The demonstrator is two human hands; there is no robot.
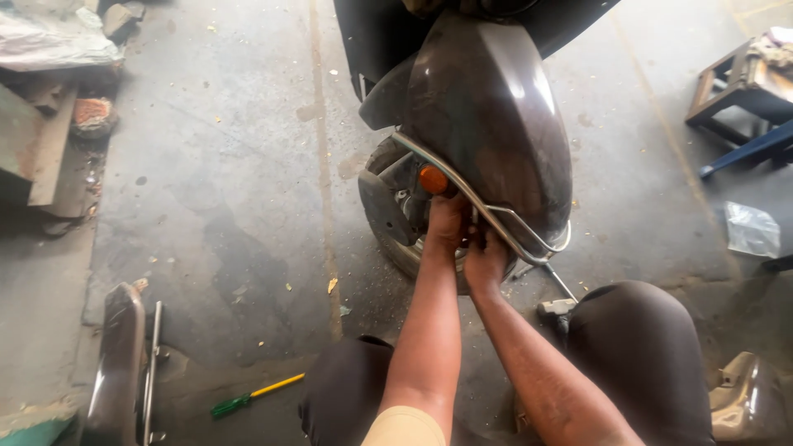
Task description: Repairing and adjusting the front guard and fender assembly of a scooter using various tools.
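Head view looks down on us crouched at one end of a dark brown scooter, both arms stretched forward between our knees. Our left hand (447, 223) reaches up just under the orange reflector (433, 179), fingers curled in behind the chrome guard rail (487, 206) that wraps the mudguard (487, 107). Our right hand (486, 260) sits just beside it, a little lower, pressed in against the tyre (396, 248) and the rail. Both hands look closed around something in that gap, but the fingertips are hidden behind the rail and the bodywork, so we cannot tell what they have hold of or how tightly.

On the concrete floor (248, 165) lies a screwdriver with a green handle and yellow shaft (256, 395), near our left knee and well apart from both hands. A detached brown panel with a chrome strip (124, 363) rests at the far left, a clear plastic bag (752, 230) at the right, and a wooden stool (735, 83) beyond it.

As we judge it, the risks sit in that cramped gap. Fingers could get pinched between rail and tyre if the wheel turns or the rail springs loose. A small fastener, if one is in there, could drop and roll away across the littered floor. A slipped hand could scrape the glossy mudguard or knock the reflector.
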